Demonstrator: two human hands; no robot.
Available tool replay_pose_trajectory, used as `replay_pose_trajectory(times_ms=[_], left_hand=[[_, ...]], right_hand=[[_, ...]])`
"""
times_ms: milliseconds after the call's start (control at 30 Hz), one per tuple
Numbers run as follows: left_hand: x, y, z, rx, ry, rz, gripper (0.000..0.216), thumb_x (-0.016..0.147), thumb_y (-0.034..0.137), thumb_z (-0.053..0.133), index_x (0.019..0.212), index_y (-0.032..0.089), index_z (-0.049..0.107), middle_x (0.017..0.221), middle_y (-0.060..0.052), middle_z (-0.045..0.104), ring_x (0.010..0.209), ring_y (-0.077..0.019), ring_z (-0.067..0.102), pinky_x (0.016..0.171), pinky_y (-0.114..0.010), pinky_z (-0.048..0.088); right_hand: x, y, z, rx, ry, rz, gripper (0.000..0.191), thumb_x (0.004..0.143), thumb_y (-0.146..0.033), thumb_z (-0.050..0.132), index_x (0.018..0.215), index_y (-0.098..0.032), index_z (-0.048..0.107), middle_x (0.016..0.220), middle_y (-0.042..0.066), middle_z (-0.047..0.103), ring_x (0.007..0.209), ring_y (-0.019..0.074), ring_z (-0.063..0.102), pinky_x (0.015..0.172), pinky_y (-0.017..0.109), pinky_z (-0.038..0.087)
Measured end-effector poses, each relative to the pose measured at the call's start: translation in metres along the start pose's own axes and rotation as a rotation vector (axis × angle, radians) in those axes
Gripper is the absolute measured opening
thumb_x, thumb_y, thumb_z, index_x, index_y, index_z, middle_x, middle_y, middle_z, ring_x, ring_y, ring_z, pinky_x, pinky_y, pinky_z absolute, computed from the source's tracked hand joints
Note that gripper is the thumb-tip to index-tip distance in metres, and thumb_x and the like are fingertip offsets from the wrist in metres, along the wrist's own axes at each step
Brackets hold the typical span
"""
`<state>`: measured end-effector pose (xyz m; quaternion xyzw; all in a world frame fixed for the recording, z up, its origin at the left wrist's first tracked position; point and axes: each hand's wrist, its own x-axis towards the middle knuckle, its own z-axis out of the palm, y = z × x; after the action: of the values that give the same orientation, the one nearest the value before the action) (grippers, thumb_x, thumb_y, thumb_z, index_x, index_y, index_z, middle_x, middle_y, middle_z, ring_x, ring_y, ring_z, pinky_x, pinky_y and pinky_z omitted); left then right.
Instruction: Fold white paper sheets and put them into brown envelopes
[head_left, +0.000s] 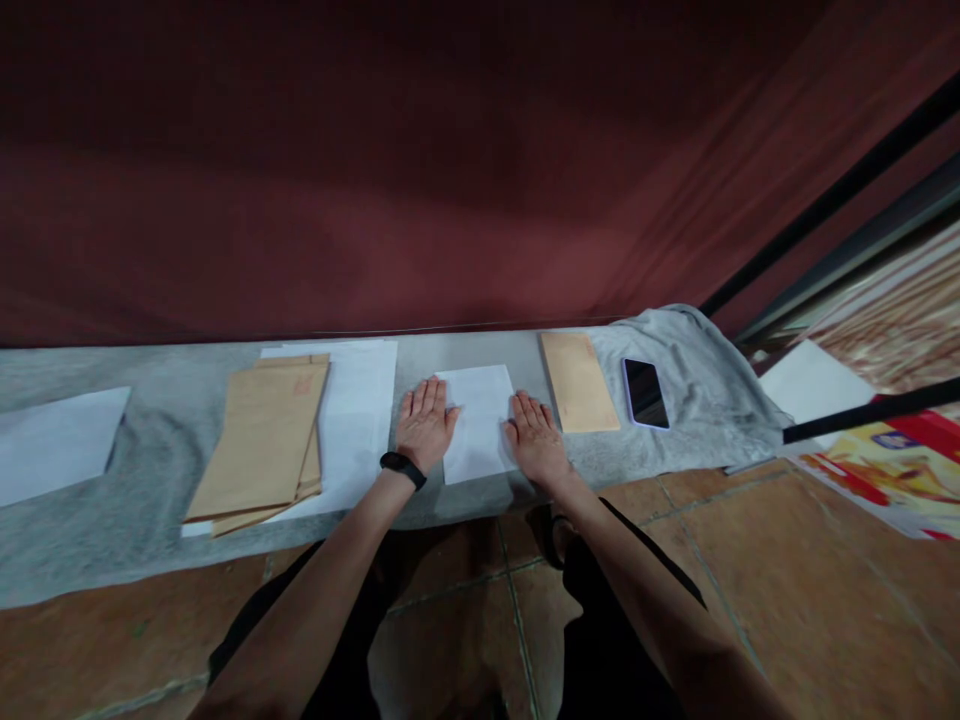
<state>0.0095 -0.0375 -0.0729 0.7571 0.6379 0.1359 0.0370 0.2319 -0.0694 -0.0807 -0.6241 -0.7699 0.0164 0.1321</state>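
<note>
A white sheet of paper [477, 425] lies on the grey cloth in front of me. My left hand [426, 424] rests flat at its left edge, fingers stretched out and thumb touching the paper. At the right edge my right hand [535, 438] also lies flat, fingers extended, its thumb by the paper. Neither hand grips anything. Left of my left hand is a stack of brown envelopes [259, 437], partly covering larger white sheets [364, 400]. A single brown envelope [580, 382] lies just beyond my right hand.
A phone [646, 393] lies on the grey cloth [712, 390] to the right. More white paper [56, 445] is at the far left. A dark red curtain-like surface [450, 200] rises behind. Black bars [840, 190] and a printed carton [900, 460] stand at the right, above floor tiles.
</note>
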Motion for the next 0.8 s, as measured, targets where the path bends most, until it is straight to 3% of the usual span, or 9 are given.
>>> replay_pose_trajectory(times_ms=[133,367,633,800], left_hand=[[-0.004,0.018,0.001,-0.024,0.030,0.090,0.063,0.100,0.038,0.028,0.154,0.005,0.030,0.160,-0.018,0.032,0.151,-0.0278,0.024,0.124,-0.048,0.018],[-0.004,0.039,0.010,-0.018,-0.093,0.242,0.064,0.093,0.020,0.036,0.155,0.009,0.029,0.159,-0.017,0.034,0.152,-0.0254,0.022,0.124,-0.048,0.016],[0.008,0.029,0.012,-0.022,-0.053,0.129,0.059,0.098,0.030,0.028,0.153,0.009,0.034,0.161,-0.014,0.032,0.151,-0.0240,0.023,0.124,-0.045,0.014],[0.009,0.025,0.009,-0.013,-0.036,0.032,0.065,0.099,0.043,0.033,0.153,0.007,0.034,0.161,-0.017,0.030,0.151,-0.0280,0.022,0.124,-0.049,0.010]], right_hand=[[0.012,-0.011,-0.005,0.050,-0.016,0.016,0.056,0.105,-0.037,0.028,0.152,-0.009,0.038,0.158,0.014,0.036,0.147,0.0266,0.034,0.120,0.047,0.028],[0.040,-0.043,0.003,0.152,-0.104,-0.158,0.056,0.106,-0.039,0.020,0.155,-0.014,0.032,0.160,0.008,0.034,0.149,0.0183,0.029,0.123,0.041,0.024],[0.056,-0.032,0.016,0.061,-0.045,-0.071,0.057,0.106,-0.040,0.023,0.153,-0.011,0.035,0.160,0.012,0.034,0.149,0.0239,0.030,0.123,0.045,0.021],[0.059,-0.028,0.021,0.049,0.026,-0.023,0.057,0.105,-0.040,0.027,0.153,-0.010,0.035,0.159,0.015,0.034,0.147,0.0277,0.034,0.120,0.050,0.024]])
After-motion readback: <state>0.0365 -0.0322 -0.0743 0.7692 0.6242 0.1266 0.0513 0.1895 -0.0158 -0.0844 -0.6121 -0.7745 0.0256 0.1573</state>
